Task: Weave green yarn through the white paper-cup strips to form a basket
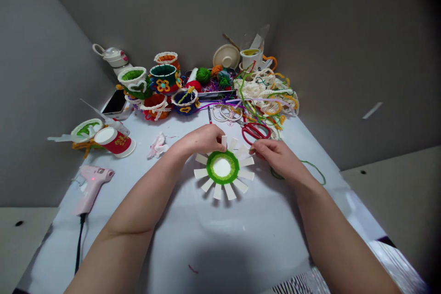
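At the table [193, 225], splayed paper cup [222, 166] sits between your hands: left hand [206, 139] pinches its far edge, right hand [276, 153] pinches green yarn [276, 175]; green band [235, 167] done, bare strips [229, 191] seemingly left.

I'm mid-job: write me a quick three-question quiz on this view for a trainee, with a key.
1. True or false: the pink glue gun lies on the person's left side.
2. Multiple choice: what colour is the ring around the white centre of the strip-edged piece at the left hand?
A) red
B) green
C) purple
3. Fill in the blank: the scissors near the right hand have ____ handles.

Key: 1. True. 2. B. 3. red.
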A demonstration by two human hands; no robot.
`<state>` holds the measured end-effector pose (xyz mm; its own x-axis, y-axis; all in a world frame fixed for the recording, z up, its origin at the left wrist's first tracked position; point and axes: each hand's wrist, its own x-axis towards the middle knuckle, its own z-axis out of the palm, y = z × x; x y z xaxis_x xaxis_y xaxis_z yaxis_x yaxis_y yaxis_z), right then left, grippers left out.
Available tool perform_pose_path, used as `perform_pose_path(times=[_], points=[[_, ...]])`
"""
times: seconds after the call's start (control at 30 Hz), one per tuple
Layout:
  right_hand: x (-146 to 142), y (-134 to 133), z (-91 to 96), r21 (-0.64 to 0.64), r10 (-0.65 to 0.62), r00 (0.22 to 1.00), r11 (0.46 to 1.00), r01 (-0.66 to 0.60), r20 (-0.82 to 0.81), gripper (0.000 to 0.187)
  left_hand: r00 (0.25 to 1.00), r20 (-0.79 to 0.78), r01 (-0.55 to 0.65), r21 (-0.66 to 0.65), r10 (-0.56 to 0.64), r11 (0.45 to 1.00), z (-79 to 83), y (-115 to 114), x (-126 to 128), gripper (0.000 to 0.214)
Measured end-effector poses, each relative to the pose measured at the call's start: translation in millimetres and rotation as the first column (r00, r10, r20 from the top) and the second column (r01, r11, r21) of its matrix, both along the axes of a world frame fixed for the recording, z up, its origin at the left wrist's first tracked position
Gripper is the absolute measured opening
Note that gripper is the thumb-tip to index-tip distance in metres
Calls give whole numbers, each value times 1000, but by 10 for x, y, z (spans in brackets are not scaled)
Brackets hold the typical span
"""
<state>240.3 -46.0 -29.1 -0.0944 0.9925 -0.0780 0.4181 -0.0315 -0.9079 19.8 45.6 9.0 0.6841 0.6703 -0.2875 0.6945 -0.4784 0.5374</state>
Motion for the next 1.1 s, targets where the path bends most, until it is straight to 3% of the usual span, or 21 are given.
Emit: perform_pose_path(times=[0.2,0.37,0.53,0.63,0.73,0.9,1.1], points=[[-43,-24,18,53,-139,976,987,150,-167,30,999,-29,15,-7,-16,1000,1,-32,35,17],[-83,-41,-15,109,-171,944,972,209,-284,26,998,-48,37,11,-37,999,-15,-53,61,18],[-62,-85,78,140,-27,967,988,64,-252,25,999,-40,22,-1,-23,1000,-22,-25,39,18],[-38,-62,93,136,-49,975,987,80,-217,21,1000,1,0,-33,0,999,-27,26,-3,19],[-14,-17,22,103,-47,996,993,55,-81,19,997,54,-53,-48,56,997,-48,83,-43,21],[-6,7,-112,61,159,966,983,-174,204,23,983,66,-168,-24,169,986,-97,138,-54,22],[13,0,-34,47,223,955,971,-236,195,32,970,62,-233,-37,235,972,-111,136,-40,22]])
